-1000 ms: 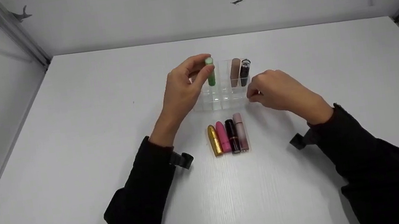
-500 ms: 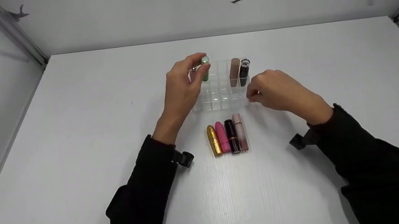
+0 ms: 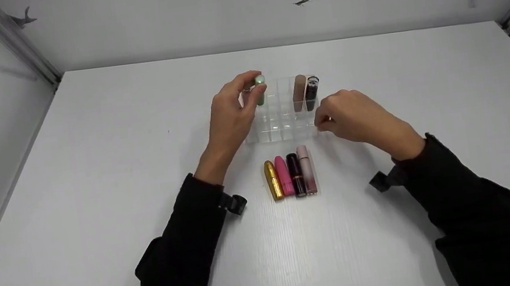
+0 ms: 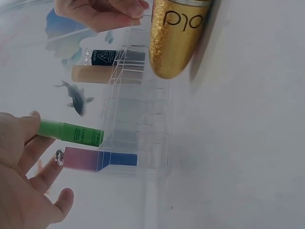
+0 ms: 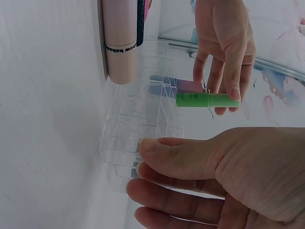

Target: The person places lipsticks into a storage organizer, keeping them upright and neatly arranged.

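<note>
My left hand (image 3: pixel 231 109) pinches a green lipstick tube (image 4: pixel 78 133) by its pale cap. The tube's lower end is at the top edge of a clear plastic organizer (image 3: pixel 278 132), at its back left. Beside it, a pink-and-blue tube with a jewelled cap (image 4: pixel 86 159) stands in a compartment, mostly hidden by the hand in the head view. My right hand (image 3: pixel 354 112) holds the organizer's front right corner between thumb and fingers. A brown tube (image 3: pixel 299 93) and a black tube with a patterned cap (image 3: pixel 312 92) stand in the back right compartments.
In front of the organizer lie a gold tube (image 3: pixel 273 181), a pink tube (image 3: pixel 284 176), a black tube (image 3: pixel 296 175) and a pale pink lip gloss (image 3: pixel 307 170), side by side on the white table (image 3: pixel 289 256). Patterned walls (image 3: pixel 218 15) enclose the back and sides.
With the green tube, my left hand has shifted slightly left, closer to the pink-and-blue tube. My right hand stays at the organizer's corner.
</note>
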